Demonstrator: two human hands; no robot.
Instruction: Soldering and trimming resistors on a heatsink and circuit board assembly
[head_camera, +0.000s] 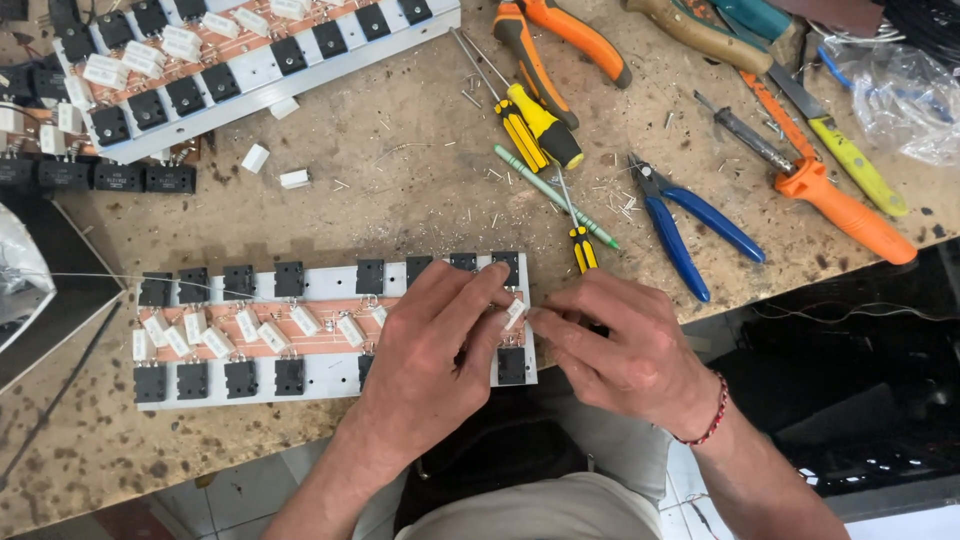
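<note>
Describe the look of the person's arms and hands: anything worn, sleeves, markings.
Both forearms are bare, with no sleeves in view. The left hand wears no glove, ring or band. The right hand is gloveless too; around its wrist sits a thin red braided bracelet. No markings are visible.

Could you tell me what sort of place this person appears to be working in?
Most likely an electronics repair or assembly workshop: a worn workbench strewn with wire clippings, hand tools such as blue pliers and a yellow screwdriver, and an aluminium board carrying black components and white resistors.
</note>
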